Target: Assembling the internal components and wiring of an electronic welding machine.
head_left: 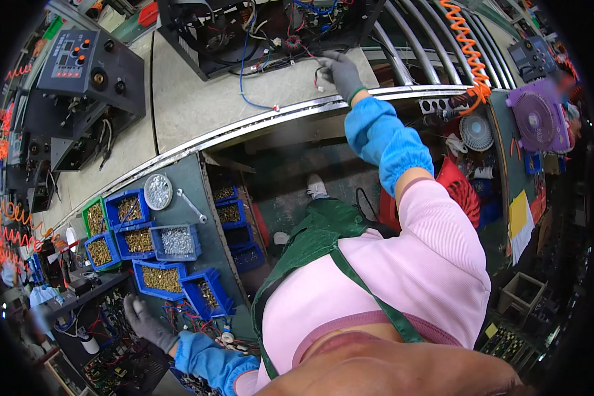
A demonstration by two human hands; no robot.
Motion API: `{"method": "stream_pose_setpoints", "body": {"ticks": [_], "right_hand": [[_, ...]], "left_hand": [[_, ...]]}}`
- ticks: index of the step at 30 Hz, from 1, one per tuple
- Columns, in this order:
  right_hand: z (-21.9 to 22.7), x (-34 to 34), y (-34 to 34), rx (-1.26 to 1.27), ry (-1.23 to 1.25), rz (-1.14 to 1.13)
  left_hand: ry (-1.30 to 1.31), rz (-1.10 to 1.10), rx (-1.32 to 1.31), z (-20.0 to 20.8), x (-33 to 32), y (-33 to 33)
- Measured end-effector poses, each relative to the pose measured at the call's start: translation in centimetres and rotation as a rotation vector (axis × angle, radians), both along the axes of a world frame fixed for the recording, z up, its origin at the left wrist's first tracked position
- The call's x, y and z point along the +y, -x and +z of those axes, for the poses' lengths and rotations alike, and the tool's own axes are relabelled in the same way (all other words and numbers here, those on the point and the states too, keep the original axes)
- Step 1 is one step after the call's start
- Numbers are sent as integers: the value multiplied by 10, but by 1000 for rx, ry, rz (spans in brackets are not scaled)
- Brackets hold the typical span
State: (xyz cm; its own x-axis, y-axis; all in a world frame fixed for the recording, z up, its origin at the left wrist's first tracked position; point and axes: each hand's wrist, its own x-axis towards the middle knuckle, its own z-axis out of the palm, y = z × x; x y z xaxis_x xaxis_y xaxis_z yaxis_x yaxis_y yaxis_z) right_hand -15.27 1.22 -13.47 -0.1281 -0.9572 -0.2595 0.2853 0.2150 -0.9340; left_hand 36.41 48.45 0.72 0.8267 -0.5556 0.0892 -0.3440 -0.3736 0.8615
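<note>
My right hand [342, 74], in a grey glove, reaches to the front of an open black machine housing [201, 49]. Its fingertips close on a thin red and black wire [315, 74] that hangs from the housing with a white connector at its end. A blue wire [243, 76] also trails out of the housing onto the pale work surface. My left hand [146, 323], gloved too, is stretched out at the lower left with fingers apart and holds nothing. Close to it are bundled coloured wires [185, 317] and circuit boards [115, 369].
Blue bins [162, 278] of brass-coloured fasteners stand on the left bench near a dish of silver parts [158, 192] and a wrench [192, 205]. A second black machine [92, 72] stands far left. Metal rollers [409, 43], an orange coiled hose [465, 43] and a purple fan [540, 119] are on the right.
</note>
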Motion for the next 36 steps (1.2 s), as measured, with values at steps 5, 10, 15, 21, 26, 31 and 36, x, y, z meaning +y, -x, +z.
{"method": "stream_pose_setpoints", "body": {"ticks": [5, 10, 15, 21, 26, 31, 36], "right_hand": [[-28, -95, 27, -113, -24, -101], [-32, -126, 26, -240, -74, -216], [-43, -132, 32, -127, -44, -203], [-45, -133, 39, -68, 30, -120], [-45, -134, 39, -116, 27, -88], [-49, -134, 40, -90, 63, -91], [-48, -133, 41, -66, 61, -101]], "left_hand": [[-267, -293, -263, -55, -77, 99], [-314, -515, -364, -94, -146, 181], [-414, -469, -312, -125, -158, 193], [-453, -401, -241, -146, -150, 196], [-450, -373, -183, -160, -148, 205], [-442, -377, -131, -161, -154, 224], [-454, -397, -112, -162, -159, 232]]}}
